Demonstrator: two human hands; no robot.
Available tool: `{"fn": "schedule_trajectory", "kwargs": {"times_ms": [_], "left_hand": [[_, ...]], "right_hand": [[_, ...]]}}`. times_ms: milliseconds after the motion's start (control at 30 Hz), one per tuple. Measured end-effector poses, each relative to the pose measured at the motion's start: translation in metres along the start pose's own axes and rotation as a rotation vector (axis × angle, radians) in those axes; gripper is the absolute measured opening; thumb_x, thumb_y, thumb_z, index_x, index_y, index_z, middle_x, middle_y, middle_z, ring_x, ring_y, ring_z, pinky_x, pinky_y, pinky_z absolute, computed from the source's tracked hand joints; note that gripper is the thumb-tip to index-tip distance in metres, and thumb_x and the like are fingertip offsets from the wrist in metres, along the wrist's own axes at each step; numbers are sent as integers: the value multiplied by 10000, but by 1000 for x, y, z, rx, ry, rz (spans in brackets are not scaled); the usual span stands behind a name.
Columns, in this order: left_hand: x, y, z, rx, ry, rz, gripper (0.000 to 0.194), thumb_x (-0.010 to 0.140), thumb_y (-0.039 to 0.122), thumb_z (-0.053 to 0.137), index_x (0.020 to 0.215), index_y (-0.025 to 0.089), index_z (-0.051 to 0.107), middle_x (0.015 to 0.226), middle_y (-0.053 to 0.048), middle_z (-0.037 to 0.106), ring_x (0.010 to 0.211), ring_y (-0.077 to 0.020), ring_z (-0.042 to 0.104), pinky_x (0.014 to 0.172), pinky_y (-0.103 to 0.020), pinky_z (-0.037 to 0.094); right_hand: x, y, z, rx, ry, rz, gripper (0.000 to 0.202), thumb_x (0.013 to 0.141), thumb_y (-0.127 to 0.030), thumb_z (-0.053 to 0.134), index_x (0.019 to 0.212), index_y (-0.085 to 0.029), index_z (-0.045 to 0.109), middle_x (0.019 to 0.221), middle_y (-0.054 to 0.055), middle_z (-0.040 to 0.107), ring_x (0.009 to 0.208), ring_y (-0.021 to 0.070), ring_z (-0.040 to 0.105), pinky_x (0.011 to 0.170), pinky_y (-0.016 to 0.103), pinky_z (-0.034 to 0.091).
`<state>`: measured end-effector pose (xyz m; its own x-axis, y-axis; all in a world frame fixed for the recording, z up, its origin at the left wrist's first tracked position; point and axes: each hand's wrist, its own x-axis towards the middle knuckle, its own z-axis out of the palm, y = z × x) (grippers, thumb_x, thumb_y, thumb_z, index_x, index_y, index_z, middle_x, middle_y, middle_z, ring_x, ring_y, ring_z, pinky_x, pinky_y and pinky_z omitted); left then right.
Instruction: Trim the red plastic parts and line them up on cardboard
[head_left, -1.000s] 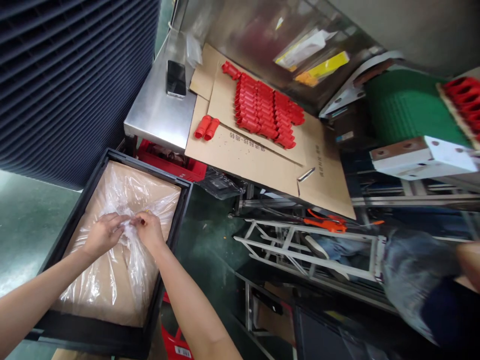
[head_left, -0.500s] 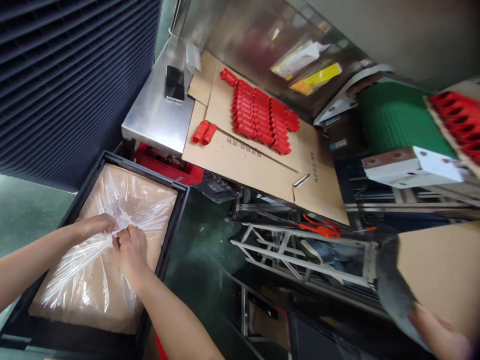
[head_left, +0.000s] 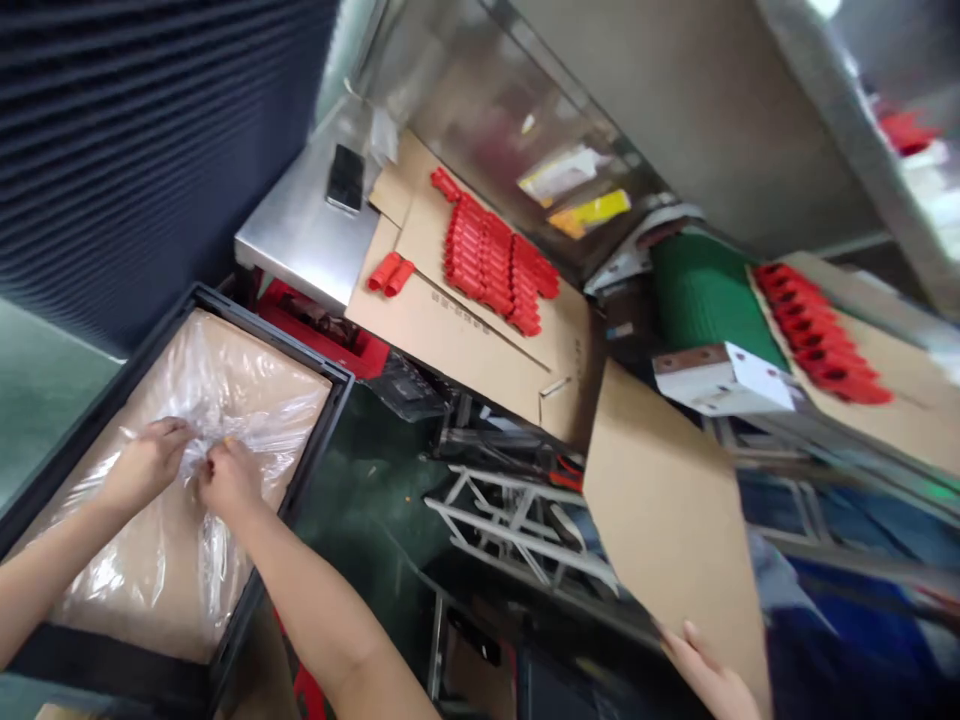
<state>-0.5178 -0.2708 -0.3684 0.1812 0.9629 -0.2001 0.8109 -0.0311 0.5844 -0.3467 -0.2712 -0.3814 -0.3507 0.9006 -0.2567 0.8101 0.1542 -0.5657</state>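
Observation:
Clear plastic film (head_left: 266, 420), gathered and wrinkled, lies over brown cardboard (head_left: 225, 345) inside a black crate (head_left: 341, 385) at lower left. My left hand (head_left: 156, 455) pinches the bunched film near the middle. Close beside it, my right hand (head_left: 229, 478) also grips the film with curled fingers. Between the two hands the film is pulled into a twisted bunch; whether it is tied I cannot tell.
A metal table (head_left: 296, 235) bears a phone (head_left: 346, 180), cardboard and rows of red plastic parts (head_left: 487, 255). At right another person's hand (head_left: 705, 670) holds a cardboard sheet (head_left: 667, 490). A green conveyor belt (head_left: 701, 290) and a dark ribbed stack (head_left: 150, 130) flank the table.
Both my hands have moved slightly left, still on the film, and the view has shifted. The other person's cardboard sheet has come further into view beside the table.

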Motion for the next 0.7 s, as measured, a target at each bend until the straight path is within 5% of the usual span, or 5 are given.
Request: {"fn": "schedule_trajectory", "kwargs": {"times_ms": [100, 233, 400, 600, 700], "left_hand": [[-78, 14, -1, -37, 305, -234, 484, 1021, 356, 430, 1428, 121, 547, 1521, -255, 532, 1443, -404, 517, 1180, -569, 448], [-203, 27, 7, -150, 771, -842, 592, 994, 464, 532, 1511, 185, 456, 1596, -210, 483, 1536, -410, 397, 1263, -619, 349], [-315, 24, 68, -436, 893, -1388, 639, 1028, 499, 413, 1528, 100, 439, 1511, -277, 561, 1400, -444, 569, 1149, -638, 493], [-331, 64, 205, -1046, 702, -1395, 625, 1048, 511, 378, 1548, 150, 482, 1605, -205, 547, 1492, -315, 520, 1254, -528, 397], [-313, 99, 245, -1297, 611, -1319, 608, 1044, 491, 464, 1533, 135, 521, 1555, -214, 597, 1448, -315, 572, 1227, -558, 426]], "right_hand": [[-19, 4, -21, -1, 23, -123, 96, 929, -300, 737, 971, -220, 770, 994, 73, 732, 963, 226, 682, 892, 317, 554], [-21, 7, -37, -13, 55, -283, 469, 1053, -351, 510, 1486, -180, 568, 1499, 177, 590, 1417, 275, 519, 1180, 438, 424], [3, 11, 15, -146, -1, -327, 691, 1060, -507, 393, 1643, -139, 357, 1709, 245, 327, 1611, 384, 248, 1245, 658, 244], [8, 43, 64, -431, -30, -284, 771, 1047, -549, 299, 1645, -63, 338, 1708, 312, 269, 1611, 428, 231, 1236, 690, 228], [11, 45, 63, -538, -30, -268, 726, 1067, -540, 358, 1664, -130, 309, 1706, 271, 299, 1582, 428, 301, 1230, 682, 276]]}}
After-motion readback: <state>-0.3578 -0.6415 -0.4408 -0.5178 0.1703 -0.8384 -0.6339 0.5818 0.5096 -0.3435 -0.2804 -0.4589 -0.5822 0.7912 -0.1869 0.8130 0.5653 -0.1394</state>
